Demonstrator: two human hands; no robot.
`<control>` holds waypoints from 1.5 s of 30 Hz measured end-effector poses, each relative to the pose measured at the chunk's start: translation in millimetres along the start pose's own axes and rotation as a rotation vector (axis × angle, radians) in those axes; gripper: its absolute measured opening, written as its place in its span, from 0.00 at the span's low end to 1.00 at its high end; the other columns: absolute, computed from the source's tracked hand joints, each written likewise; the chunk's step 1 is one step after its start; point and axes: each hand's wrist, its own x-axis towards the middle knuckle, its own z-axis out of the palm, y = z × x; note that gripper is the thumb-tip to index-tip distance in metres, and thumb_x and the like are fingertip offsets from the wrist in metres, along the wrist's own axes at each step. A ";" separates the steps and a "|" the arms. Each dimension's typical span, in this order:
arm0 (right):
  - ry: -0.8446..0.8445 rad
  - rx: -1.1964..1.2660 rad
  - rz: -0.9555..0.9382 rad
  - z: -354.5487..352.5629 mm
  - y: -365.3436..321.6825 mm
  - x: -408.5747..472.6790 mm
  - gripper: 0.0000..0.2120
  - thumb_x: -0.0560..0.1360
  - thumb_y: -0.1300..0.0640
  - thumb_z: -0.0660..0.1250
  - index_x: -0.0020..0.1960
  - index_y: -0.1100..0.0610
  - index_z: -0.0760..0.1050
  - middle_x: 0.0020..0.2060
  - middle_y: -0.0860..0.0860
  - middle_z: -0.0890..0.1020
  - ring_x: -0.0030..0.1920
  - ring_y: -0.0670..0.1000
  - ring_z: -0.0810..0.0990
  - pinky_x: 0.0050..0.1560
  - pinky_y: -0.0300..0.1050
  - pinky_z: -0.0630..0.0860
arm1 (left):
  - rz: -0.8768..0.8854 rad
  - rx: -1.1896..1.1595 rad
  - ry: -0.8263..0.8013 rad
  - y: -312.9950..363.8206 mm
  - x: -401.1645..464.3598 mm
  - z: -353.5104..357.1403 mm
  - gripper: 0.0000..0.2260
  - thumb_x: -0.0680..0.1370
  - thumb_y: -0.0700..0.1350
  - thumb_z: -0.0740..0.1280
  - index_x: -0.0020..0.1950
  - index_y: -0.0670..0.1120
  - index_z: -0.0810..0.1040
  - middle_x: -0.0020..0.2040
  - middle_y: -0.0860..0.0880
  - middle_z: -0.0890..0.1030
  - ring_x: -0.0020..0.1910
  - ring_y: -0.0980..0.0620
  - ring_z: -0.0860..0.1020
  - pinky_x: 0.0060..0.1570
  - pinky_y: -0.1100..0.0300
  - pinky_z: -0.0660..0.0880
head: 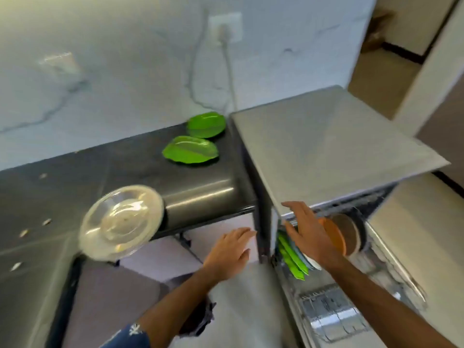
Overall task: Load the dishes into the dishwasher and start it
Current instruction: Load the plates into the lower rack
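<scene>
Plates (292,257), green and leaf-shaped, stand on edge under the spread, empty right hand (307,231); left hand (232,251) hangs open beside it.

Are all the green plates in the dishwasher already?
No, two green plates lie on the dark counter beside the dishwasher.

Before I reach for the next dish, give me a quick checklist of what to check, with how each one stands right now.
1. Left hand free to pick up: ok, open and holding nothing.
2. Right hand free: ok, open over the rack.
3. Dishes left on the counter: not ok, two green plates and a glass bowl remain.
4. Glass bowl seated safely: not ok, it overhangs the counter edge.
5. Dishwasher open: ok.
6. Free rack slots: cannot tell.
</scene>
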 end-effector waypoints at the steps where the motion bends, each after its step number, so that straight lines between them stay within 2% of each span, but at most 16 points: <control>1: -0.042 0.034 -0.023 21.1 -25.4 9.2 0.21 0.76 0.54 0.63 0.68 0.56 0.71 0.61 0.52 0.75 0.62 0.52 0.74 0.67 0.48 0.69 | -0.060 -0.036 0.073 -17.5 -31.3 -9.5 0.24 0.76 0.49 0.55 0.72 0.50 0.72 0.69 0.51 0.74 0.66 0.50 0.72 0.64 0.54 0.70; 3: -0.139 0.087 -0.045 57.6 -65.3 25.4 0.20 0.76 0.56 0.65 0.67 0.57 0.72 0.61 0.51 0.75 0.60 0.51 0.75 0.66 0.52 0.71 | -0.201 -0.157 0.237 -45.4 -81.7 -24.7 0.15 0.79 0.47 0.59 0.64 0.51 0.77 0.60 0.52 0.78 0.58 0.52 0.75 0.57 0.55 0.72; 6: -0.289 0.134 -0.077 111.4 -125.7 40.9 0.19 0.77 0.62 0.68 0.66 0.56 0.72 0.60 0.51 0.75 0.59 0.48 0.76 0.65 0.49 0.73 | -0.683 -0.619 0.511 -97.0 -146.9 -44.6 0.04 0.81 0.49 0.66 0.55 0.50 0.77 0.52 0.51 0.81 0.49 0.54 0.79 0.51 0.53 0.77; 9: -0.381 0.165 -0.052 148.4 -171.0 49.6 0.17 0.78 0.61 0.67 0.66 0.56 0.72 0.61 0.51 0.75 0.59 0.45 0.75 0.63 0.41 0.72 | -1.099 -1.271 0.716 -146.8 -177.4 -73.3 0.15 0.81 0.53 0.68 0.59 0.43 0.74 0.53 0.43 0.80 0.49 0.46 0.80 0.43 0.48 0.79; 11: -0.426 0.166 0.000 166.8 -194.5 53.7 0.17 0.79 0.59 0.66 0.67 0.55 0.71 0.62 0.50 0.75 0.61 0.46 0.75 0.62 0.39 0.71 | -1.076 -1.579 0.774 -175.0 -189.0 -87.8 0.18 0.80 0.52 0.68 0.66 0.45 0.71 0.57 0.44 0.79 0.55 0.41 0.81 0.48 0.43 0.81; 14: -0.468 0.180 0.100 180.7 -214.6 59.0 0.18 0.79 0.59 0.65 0.68 0.55 0.70 0.63 0.50 0.74 0.62 0.47 0.74 0.61 0.40 0.71 | -0.994 -1.679 0.819 -202.6 -192.3 -99.7 0.21 0.80 0.45 0.70 0.70 0.43 0.69 0.61 0.40 0.80 0.54 0.39 0.83 0.50 0.40 0.82; 19: -0.483 0.211 0.211 182.4 -222.2 70.4 0.20 0.79 0.58 0.66 0.69 0.55 0.69 0.63 0.51 0.75 0.60 0.48 0.76 0.57 0.41 0.73 | -1.039 -1.584 0.813 -215.4 -182.8 -113.3 0.10 0.81 0.36 0.66 0.62 0.39 0.75 0.43 0.43 0.85 0.37 0.46 0.85 0.36 0.50 0.84; 23: -0.461 0.340 0.312 167.8 -215.1 75.4 0.19 0.80 0.54 0.66 0.69 0.52 0.68 0.62 0.49 0.76 0.60 0.49 0.77 0.59 0.45 0.75 | -1.056 -1.458 0.767 -203.4 -186.7 -117.3 0.07 0.78 0.32 0.64 0.54 0.40 0.77 0.32 0.46 0.80 0.29 0.50 0.80 0.27 0.57 0.79; 25: -0.441 0.616 0.452 155.7 -210.4 74.5 0.18 0.80 0.49 0.66 0.67 0.51 0.69 0.60 0.51 0.78 0.59 0.51 0.80 0.59 0.50 0.78 | -0.947 -1.397 0.651 -192.5 -186.5 -118.3 0.06 0.78 0.31 0.65 0.53 0.39 0.76 0.34 0.42 0.77 0.26 0.50 0.77 0.24 0.57 0.78; 27: -0.383 0.973 0.626 133.6 -202.7 68.8 0.19 0.78 0.48 0.68 0.65 0.55 0.72 0.55 0.55 0.82 0.51 0.53 0.84 0.51 0.49 0.81 | -0.765 -1.389 0.498 -178.3 -180.0 -119.2 0.08 0.74 0.33 0.70 0.51 0.39 0.76 0.37 0.39 0.76 0.27 0.47 0.75 0.23 0.57 0.77; 29: -0.348 1.140 0.738 105.9 -186.2 55.3 0.18 0.75 0.51 0.71 0.61 0.59 0.78 0.49 0.58 0.85 0.46 0.56 0.85 0.49 0.50 0.82 | -0.614 -1.359 0.336 -164.5 -165.6 -122.7 0.13 0.70 0.37 0.73 0.53 0.39 0.77 0.37 0.39 0.77 0.29 0.45 0.76 0.23 0.56 0.78; 34: -0.229 1.114 0.900 34.8 -107.2 -11.8 0.08 0.72 0.67 0.69 0.51 0.65 0.81 0.43 0.60 0.84 0.40 0.56 0.84 0.39 0.45 0.82 | -0.367 -1.012 -0.079 -109.1 -95.7 -108.6 0.14 0.76 0.38 0.72 0.60 0.47 0.76 0.42 0.46 0.85 0.37 0.47 0.84 0.30 0.56 0.81; 36: -0.144 1.056 0.957 2.4 -67.2 -43.0 0.06 0.73 0.70 0.67 0.49 0.65 0.78 0.42 0.60 0.83 0.40 0.56 0.84 0.38 0.45 0.82 | -0.263 -0.730 -0.020 -80.9 -55.0 -88.2 0.18 0.77 0.40 0.72 0.63 0.54 0.74 0.47 0.50 0.83 0.42 0.53 0.84 0.40 0.60 0.80; 39: -0.082 0.937 0.946 -44.0 -6.7 -92.6 0.10 0.75 0.74 0.61 0.46 0.63 0.78 0.37 0.57 0.83 0.37 0.52 0.84 0.36 0.42 0.80 | -0.026 -0.357 0.175 -36.6 8.9 -63.9 0.21 0.79 0.38 0.69 0.70 0.50 0.72 0.55 0.53 0.76 0.52 0.55 0.77 0.57 0.56 0.75; 42: -0.057 0.695 0.967 -74.4 62.5 -140.3 0.14 0.73 0.76 0.61 0.42 0.60 0.79 0.35 0.53 0.83 0.40 0.53 0.82 0.43 0.45 0.79 | 0.230 -0.077 0.139 24.7 85.0 -44.9 0.20 0.78 0.40 0.67 0.70 0.49 0.72 0.64 0.51 0.74 0.63 0.49 0.73 0.65 0.53 0.70; 45: -0.069 0.516 1.023 -75.5 135.1 -176.6 0.12 0.75 0.70 0.66 0.45 0.54 0.80 0.39 0.51 0.84 0.47 0.56 0.82 0.50 0.50 0.79 | 0.426 0.092 0.026 80.9 166.6 -21.1 0.25 0.77 0.42 0.68 0.73 0.49 0.69 0.72 0.50 0.69 0.71 0.48 0.68 0.69 0.52 0.65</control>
